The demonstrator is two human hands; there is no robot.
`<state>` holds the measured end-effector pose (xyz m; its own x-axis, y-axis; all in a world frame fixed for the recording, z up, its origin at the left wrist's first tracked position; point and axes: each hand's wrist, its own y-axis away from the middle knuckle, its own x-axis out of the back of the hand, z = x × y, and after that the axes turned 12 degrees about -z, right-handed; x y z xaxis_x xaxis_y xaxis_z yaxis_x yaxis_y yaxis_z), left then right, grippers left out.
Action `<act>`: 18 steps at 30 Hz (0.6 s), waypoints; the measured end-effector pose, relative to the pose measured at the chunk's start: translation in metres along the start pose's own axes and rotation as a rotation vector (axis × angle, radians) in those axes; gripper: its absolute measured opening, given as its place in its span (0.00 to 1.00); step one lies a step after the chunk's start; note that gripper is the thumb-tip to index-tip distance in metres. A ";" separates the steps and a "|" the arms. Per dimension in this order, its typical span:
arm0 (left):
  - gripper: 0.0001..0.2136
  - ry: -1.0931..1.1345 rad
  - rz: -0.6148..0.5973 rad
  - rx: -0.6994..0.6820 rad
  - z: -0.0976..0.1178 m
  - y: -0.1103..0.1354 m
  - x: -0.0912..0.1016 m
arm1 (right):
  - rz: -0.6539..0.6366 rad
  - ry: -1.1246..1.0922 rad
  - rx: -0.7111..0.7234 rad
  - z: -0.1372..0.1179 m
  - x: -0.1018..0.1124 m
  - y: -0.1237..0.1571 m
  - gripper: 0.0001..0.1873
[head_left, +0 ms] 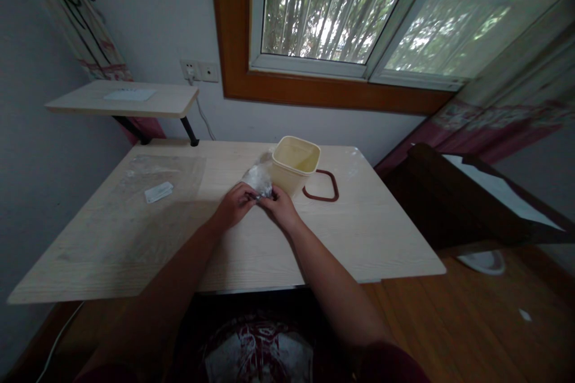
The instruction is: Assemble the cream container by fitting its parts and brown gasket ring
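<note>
Near the middle of the table, my left hand (234, 204) and my right hand (279, 204) pinch the near edge of a thin clear plastic bag (257, 178). The two hands are close together, fingers closed on the bag. Just behind and right of the bag stands a cream-coloured bin (294, 167), open at the top, its lower left side partly hidden by the bag and my right hand. To the right of the bin a reddish-brown rounded-square ring (336, 185) lies flat on the table.
On the left of the pale wooden table (359, 239) lies a flat clear plastic sheet (191, 176) with a white label (159, 192). A raised shelf (81, 99) with black legs stands at the back left. A dark piece of furniture (431, 203) is at the right.
</note>
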<state>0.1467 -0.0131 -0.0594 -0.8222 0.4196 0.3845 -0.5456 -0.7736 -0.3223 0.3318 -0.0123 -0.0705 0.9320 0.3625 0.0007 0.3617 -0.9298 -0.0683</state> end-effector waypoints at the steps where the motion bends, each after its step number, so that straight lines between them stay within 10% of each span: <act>1: 0.05 0.005 0.015 -0.005 0.000 0.000 0.000 | 0.024 -0.017 0.009 0.000 0.000 0.000 0.24; 18: 0.10 -0.053 0.012 0.069 -0.010 0.000 0.008 | -0.030 -0.125 0.059 -0.001 -0.002 0.001 0.25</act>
<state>0.1391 -0.0049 -0.0648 -0.8181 0.3858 0.4265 -0.5215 -0.8103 -0.2673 0.3307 -0.0142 -0.0697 0.9090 0.3988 -0.1208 0.3840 -0.9143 -0.1290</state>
